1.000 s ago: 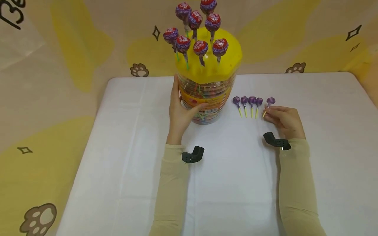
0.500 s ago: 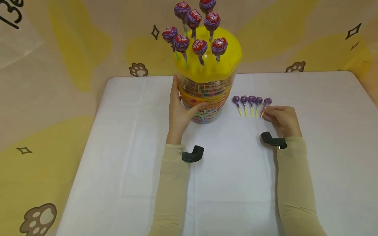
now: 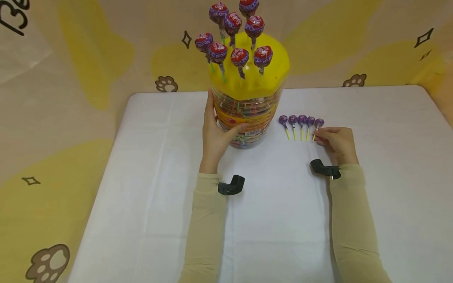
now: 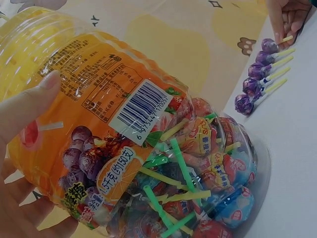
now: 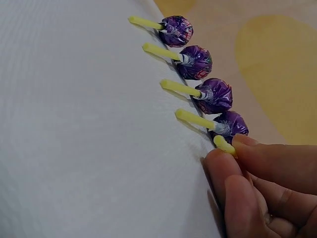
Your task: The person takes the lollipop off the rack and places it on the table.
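Observation:
My left hand [image 3: 216,139] holds the side of a big clear plastic jar [image 3: 260,108], its thumb across the orange label. Wrapped lollipops fill the jar, as the left wrist view shows. Several red-and-purple lollipops [image 3: 240,57] stand upright in its yellow lid [image 3: 274,80]. To the right of the jar, my right hand [image 3: 337,142] pinches the yellow stick of a purple lollipop [image 3: 319,122] between thumb and finger. In the right wrist view the stick's end [image 5: 224,145] shows at the fingertips, and the hand hides most of that lollipop. It is at the right end of a row of similar purple lollipops [image 3: 302,119].
Everything stands on a white-covered table [image 3: 159,188]. Behind it hangs a cream and yellow backdrop [image 3: 339,43] with paw prints. A black wrist camera mount [image 3: 231,185] sits on the left sleeve, and another black mount [image 3: 325,169] on the right one.
My right hand has moved slightly left with the pinched lollipop, bringing it close beside the others in the row. The left hand and the jar have stayed put.

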`<state>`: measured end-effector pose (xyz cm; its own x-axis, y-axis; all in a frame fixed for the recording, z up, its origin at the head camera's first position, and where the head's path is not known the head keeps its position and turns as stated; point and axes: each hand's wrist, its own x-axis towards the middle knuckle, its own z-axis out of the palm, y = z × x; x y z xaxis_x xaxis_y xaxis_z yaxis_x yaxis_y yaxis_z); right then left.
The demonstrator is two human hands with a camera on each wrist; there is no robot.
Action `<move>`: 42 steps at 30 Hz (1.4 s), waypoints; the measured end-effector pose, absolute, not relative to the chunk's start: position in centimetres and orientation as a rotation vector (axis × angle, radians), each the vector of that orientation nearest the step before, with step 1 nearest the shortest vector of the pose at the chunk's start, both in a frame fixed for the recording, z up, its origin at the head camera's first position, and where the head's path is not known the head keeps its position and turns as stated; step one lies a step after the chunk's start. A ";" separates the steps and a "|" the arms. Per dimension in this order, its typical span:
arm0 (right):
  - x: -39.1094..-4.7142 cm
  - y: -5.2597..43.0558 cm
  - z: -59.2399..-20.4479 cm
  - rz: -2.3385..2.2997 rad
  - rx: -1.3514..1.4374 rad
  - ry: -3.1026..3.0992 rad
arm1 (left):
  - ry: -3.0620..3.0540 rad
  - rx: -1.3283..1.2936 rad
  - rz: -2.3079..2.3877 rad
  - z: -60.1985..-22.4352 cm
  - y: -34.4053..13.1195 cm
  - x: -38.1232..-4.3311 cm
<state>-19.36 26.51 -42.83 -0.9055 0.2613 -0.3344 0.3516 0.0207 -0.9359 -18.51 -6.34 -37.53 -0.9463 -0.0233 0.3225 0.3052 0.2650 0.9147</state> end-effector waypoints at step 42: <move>-19.0 26.4 -42.8 -1.853 0.533 2.562 | -2.276 -0.248 -1.737 -37.6 -6.4 -18.5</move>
